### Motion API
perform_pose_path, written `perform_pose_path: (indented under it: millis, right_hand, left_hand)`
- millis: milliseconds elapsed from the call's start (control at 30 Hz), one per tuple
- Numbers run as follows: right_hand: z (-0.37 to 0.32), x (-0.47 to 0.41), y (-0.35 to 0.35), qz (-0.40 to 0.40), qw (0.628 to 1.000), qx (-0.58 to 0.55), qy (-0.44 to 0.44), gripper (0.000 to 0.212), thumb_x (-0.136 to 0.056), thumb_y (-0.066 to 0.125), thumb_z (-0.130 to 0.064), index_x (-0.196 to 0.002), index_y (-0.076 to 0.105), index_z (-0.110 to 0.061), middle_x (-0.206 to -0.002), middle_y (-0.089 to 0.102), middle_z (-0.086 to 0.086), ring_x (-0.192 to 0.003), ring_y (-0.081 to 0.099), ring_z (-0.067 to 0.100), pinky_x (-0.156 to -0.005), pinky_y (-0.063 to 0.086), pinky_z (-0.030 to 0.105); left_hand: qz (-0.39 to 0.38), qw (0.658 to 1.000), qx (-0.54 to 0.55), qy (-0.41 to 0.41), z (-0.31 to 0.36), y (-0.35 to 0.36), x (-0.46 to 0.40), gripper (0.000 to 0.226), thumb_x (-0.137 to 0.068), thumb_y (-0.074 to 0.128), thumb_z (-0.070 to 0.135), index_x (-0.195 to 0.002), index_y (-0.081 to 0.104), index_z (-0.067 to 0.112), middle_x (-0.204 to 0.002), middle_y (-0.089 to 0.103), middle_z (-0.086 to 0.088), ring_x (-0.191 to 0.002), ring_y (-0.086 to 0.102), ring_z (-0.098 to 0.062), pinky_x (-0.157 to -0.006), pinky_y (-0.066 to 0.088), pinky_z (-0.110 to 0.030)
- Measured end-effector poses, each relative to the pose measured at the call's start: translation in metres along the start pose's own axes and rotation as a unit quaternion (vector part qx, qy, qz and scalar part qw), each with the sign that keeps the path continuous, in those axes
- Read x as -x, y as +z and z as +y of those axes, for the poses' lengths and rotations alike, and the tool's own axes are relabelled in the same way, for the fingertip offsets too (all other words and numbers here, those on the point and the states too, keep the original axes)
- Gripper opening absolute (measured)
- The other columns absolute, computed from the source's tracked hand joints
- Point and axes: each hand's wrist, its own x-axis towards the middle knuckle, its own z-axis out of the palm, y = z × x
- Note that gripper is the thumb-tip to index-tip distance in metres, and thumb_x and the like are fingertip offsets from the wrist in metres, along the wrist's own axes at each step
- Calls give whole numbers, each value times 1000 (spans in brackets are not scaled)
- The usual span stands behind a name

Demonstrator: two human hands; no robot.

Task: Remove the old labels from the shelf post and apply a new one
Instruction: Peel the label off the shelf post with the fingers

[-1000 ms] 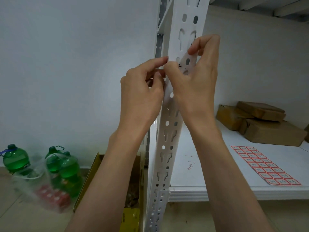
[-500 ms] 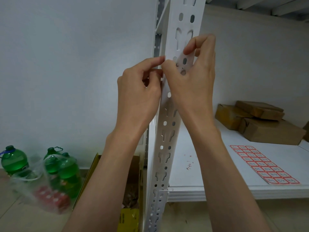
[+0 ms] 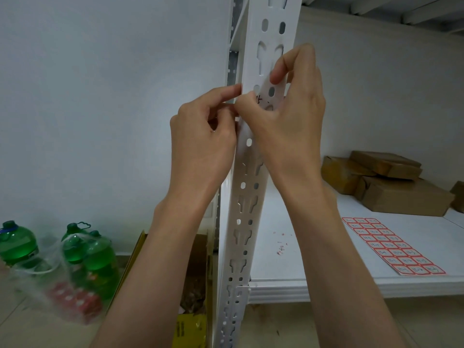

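Shelf post (image 3: pixel 251 156): white perforated upright, standing at frame centre, both hands raised against it at about the 12 o'clock height of the view.

Grip, right hand (image 3: pixel 288 116): thumb pressed on the post face, forefinger curled down onto it from above; between them lay a pale patch bearing dark handwritten marks, taken to be a label (image 3: pixel 263 100). Whether the fingers pinched its edge or only pressed it flat could not be told.

Grip, left hand (image 3: pixel 203 139): fingers curled, forefinger and thumb tips meeting at the post's left edge, at 9 o'clock from the label; a small pinch, its contents too small to make out.

Position of label relative to grips: directly under the right thumb and forefinger, touching both; just beside the left fingertips.

Progress, judged: work was still at the post. Small reddish scraps (image 3: pixel 281 247) lay on the shelf board (image 3: pixel 288 272) at 6 o'clock from the hands, suggesting some old label was already scraped off. A sheet of red-bordered labels (image 3: pixel 391 244) lay on the same board at 4 o'clock, well apart from both hands. Whether the patch was old or new could not be told.
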Motion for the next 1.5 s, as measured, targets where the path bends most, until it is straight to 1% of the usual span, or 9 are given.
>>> perform_pose_path:
  millis: [233,400,600,767,967,1100,1233,1333,1500]
  right_hand:
    - [5,3,2,24,998,36,-36,30,-82,67,-21,-98,43,-17,-94,47,-1,-77,45,-4,-69,41,8]
    - [11,0,-4,24,999,9,-31,26,-84,66,-14,-97,45,-21,-92,52,-13,-92,57,6,-76,56,29]
    - [13,3,-12,-7,986,-132,100,28,-93,64,-12,-109,42,-19,-87,59,-17,-77,63,-10,-66,49,7]
    - [16,3,-12,-41,968,-183,164,31,-97,62,-21,-123,47,-30,-87,66,-22,-84,65,-12,-63,45,0]
    - [17,5,-12,-48,964,-197,172,18,-98,59,-23,-112,52,-34,-98,72,-12,-88,70,0,-69,50,7]
    - [18,6,-10,-44,961,-211,175,15,-98,58,-24,-102,53,-37,-86,71,-17,-83,68,-2,-66,49,7]
    - [19,6,-10,-47,959,-218,173,14,-98,58,-22,-100,54,-35,-82,70,-21,-80,68,-4,-65,48,6]
    - [18,6,-10,-47,958,-221,177,11,-99,58,-22,-104,56,-31,-86,71,-19,-81,68,-3,-66,49,8]
    - [16,9,-8,-36,954,-231,189,10,-100,56,-19,-109,57,-22,-97,71,-10,-77,67,-5,-63,48,6]
  left_hand:
    - [5,1000,-1,1,0,1,-1,28,-103,54,12,-124,72,18,-109,77,3,-99,73,-9,-89,61,-35]
    - [1,1000,-3,-4,4,1,2,38,-99,46,8,-125,72,19,-108,77,3,-97,73,-12,-89,61,-34]
    - [-15,998,30,-60,4,5,1,31,-99,58,29,-127,71,23,-117,74,8,-105,70,-10,-93,59,-33]
    - [-50,990,80,-106,0,8,-1,31,-98,56,32,-118,74,16,-111,75,3,-103,70,-15,-94,59,-39]
    - [-75,969,190,-138,3,11,-7,17,-94,55,21,-81,66,16,-93,70,-2,-78,61,-10,-76,51,-32]
    - [-81,958,233,-149,3,14,-11,12,-93,57,19,-83,60,13,-89,67,-2,-72,62,-9,-66,52,-27]
    - [-72,956,241,-152,4,18,-12,12,-79,60,27,-76,58,16,-86,62,-4,-74,59,-14,-68,50,-35]
    - [-67,956,241,-156,9,23,-10,19,-79,56,31,-82,55,12,-91,56,-11,-83,53,-23,-74,45,-45]
    - [-81,957,217,-174,13,28,-7,27,-83,45,37,-92,51,12,-92,52,-9,-82,51,-23,-71,44,-44]
